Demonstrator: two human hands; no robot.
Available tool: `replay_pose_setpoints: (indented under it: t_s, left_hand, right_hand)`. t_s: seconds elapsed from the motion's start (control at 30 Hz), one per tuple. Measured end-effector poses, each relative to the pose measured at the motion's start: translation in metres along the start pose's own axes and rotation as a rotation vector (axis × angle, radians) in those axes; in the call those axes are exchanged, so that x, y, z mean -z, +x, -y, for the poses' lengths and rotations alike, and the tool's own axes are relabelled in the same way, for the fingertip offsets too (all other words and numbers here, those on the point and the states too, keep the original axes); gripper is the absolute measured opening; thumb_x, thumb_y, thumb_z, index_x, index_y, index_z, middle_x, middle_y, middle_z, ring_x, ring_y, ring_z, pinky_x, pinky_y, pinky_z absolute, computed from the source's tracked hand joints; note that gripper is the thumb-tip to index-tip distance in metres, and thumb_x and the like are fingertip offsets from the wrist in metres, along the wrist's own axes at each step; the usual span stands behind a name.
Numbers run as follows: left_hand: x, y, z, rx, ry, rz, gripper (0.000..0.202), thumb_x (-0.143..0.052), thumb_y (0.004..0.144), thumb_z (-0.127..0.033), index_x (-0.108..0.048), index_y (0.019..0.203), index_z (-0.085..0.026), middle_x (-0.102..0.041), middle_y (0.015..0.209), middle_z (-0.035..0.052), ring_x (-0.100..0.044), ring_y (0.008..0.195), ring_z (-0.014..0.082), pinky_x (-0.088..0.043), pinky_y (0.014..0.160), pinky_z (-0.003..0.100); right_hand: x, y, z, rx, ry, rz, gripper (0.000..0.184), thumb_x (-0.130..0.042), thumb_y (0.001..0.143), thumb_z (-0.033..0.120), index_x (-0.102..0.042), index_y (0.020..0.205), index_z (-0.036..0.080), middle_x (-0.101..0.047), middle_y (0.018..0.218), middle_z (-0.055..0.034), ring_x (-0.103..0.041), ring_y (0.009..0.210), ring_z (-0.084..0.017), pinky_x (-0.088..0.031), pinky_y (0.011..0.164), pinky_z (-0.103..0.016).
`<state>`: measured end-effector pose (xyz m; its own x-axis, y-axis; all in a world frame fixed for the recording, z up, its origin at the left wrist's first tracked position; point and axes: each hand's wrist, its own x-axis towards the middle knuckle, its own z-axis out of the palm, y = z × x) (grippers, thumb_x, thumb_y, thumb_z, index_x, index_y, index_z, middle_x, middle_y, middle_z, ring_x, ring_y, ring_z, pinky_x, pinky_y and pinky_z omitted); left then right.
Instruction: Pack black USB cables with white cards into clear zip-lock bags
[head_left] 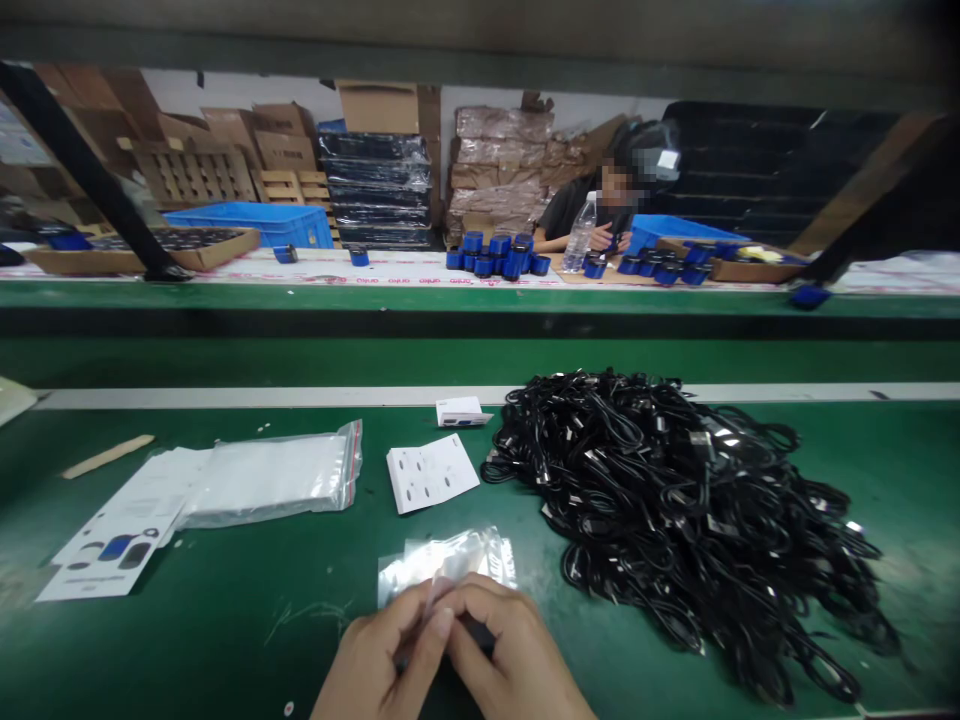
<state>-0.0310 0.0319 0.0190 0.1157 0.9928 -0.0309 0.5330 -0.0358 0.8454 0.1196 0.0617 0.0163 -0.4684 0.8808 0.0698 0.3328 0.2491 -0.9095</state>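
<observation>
My left hand (379,650) and my right hand (510,640) meet at the front middle of the bench, fingertips pinched together on a clear plastic bag (435,590). Something dark shows beneath my fingers; its kind is hidden. Just beyond my hands lie more flat clear plastic bags (480,550). Behind these rests a small stack of printed leaflets (433,475), with a folded leaflet (459,411) farther back. A large heap of coiled black cables (660,500), with metal plugs showing, spreads to the right of my hands.
At left lie a zip bag of white sheets (270,475), printed sheets (112,555) and a wooden stick (109,456). A raised shelf (405,280) crosses behind, bearing blue-and-black parts (499,257) and a bottle (580,235). Another person (574,215) sits beyond it.
</observation>
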Motion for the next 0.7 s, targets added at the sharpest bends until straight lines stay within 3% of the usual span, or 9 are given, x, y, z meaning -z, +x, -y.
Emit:
replay_pose_setpoints:
  t_s: [0.1,0.2,0.27,0.37,0.5,0.7]
  left_hand:
    - [-0.001,-0.003,0.0,0.047,-0.056,-0.038,0.034,-0.042,0.09,-0.042,-0.069,0.098,-0.024,-0.076,0.088,0.0023,-0.071,0.081,0.0174,-0.053,0.072,0.017]
    - [-0.001,-0.004,0.0,0.192,-0.119,-0.116,0.039,-0.041,0.089,-0.046,-0.071,0.097,-0.022,-0.075,0.088,0.0046,-0.069,0.085,0.0213,-0.054,0.076,0.024]
    - [0.001,-0.002,0.001,0.202,-0.179,-0.053,0.039,-0.042,0.089,-0.046,-0.071,0.096,-0.021,-0.073,0.09,0.0049,-0.067,0.086,0.0215,-0.054,0.077,0.025]
    - [0.007,0.003,0.002,0.126,-0.231,0.053,0.031,-0.05,0.087,-0.043,-0.071,0.081,-0.021,-0.069,0.084,0.0034,-0.065,0.08,0.0186,-0.052,0.072,0.022]
    - [0.008,0.007,0.005,0.218,-0.214,0.029,0.025,-0.058,0.081,-0.038,-0.066,0.067,-0.018,-0.061,0.065,-0.0008,-0.056,0.062,0.0138,-0.045,0.056,0.018]
    - [-0.001,0.004,0.014,0.297,-0.231,-0.013,0.022,-0.065,0.07,-0.029,-0.053,0.056,-0.019,-0.056,0.054,-0.0038,-0.054,0.052,0.0127,-0.041,0.05,0.019]
  right_hand:
    - [0.0,0.0,0.001,-0.016,0.062,-0.031,0.015,-0.052,0.083,0.012,-0.066,0.083,0.018,-0.068,0.084,-0.0032,-0.063,0.077,-0.015,-0.046,0.071,-0.022]
    - [0.0,-0.002,0.002,-0.034,0.121,-0.035,0.012,-0.056,0.08,0.011,-0.063,0.088,0.018,-0.067,0.086,-0.002,-0.062,0.076,-0.014,-0.047,0.071,-0.022]
    - [0.001,-0.003,0.001,-0.044,0.109,-0.019,0.011,-0.059,0.078,0.011,-0.061,0.086,0.018,-0.066,0.085,-0.0016,-0.061,0.077,-0.014,-0.047,0.072,-0.023]
    - [0.003,-0.004,-0.001,-0.043,0.031,-0.006,0.009,-0.063,0.076,0.013,-0.061,0.083,0.018,-0.061,0.084,-0.0024,-0.059,0.08,-0.017,-0.046,0.073,-0.026]
    - [0.004,-0.004,-0.004,-0.023,0.002,-0.036,0.011,-0.063,0.074,0.013,-0.058,0.082,0.019,-0.056,0.091,-0.0033,-0.058,0.085,-0.016,-0.045,0.076,-0.026]
    - [-0.001,-0.012,-0.005,-0.077,0.002,-0.025,0.014,-0.061,0.078,0.021,-0.06,0.091,0.021,-0.067,0.087,-0.0021,-0.063,0.078,-0.017,-0.047,0.07,-0.025]
